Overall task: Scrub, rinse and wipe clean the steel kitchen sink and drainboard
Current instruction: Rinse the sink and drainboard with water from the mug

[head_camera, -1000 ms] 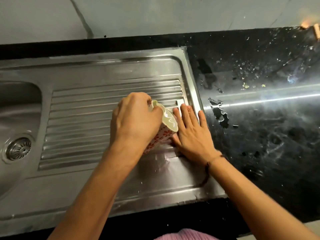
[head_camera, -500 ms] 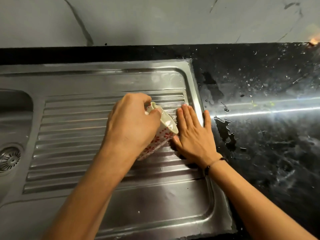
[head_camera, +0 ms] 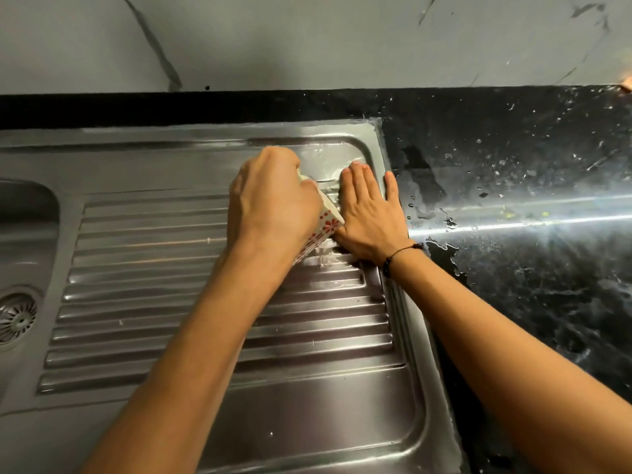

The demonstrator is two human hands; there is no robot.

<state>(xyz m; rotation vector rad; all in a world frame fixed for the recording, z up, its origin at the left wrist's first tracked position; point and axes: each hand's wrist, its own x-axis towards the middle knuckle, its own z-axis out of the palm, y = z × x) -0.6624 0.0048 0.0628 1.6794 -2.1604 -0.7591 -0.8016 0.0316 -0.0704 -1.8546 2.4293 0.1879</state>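
Drainboard [head_camera: 212,302]: ribbed steel, set in the black surface [head_camera: 513,165]; I see water pooled at its far right corner.
Sink bowl [head_camera: 24,234]: at left, strainer visible.
Left hand [head_camera: 273,206]: grasping a tilted red-patterned cup [head_camera: 326,225].
Right hand [head_camera: 369,213]: released, fingers flat on the drainboard, just beside the cup.

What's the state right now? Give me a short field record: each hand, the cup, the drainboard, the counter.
left hand: grips the cup, tipped toward the far right corner of the drainboard
right hand: flat, fingers straight, pressed on the drainboard beside the cup
cup: white with red flower print, tilted, mostly hidden by the left hand
drainboard: ribbed steel, wet film near the fingertips
drain: at far left, in the basin
counter: black, spattered with droplets and specks
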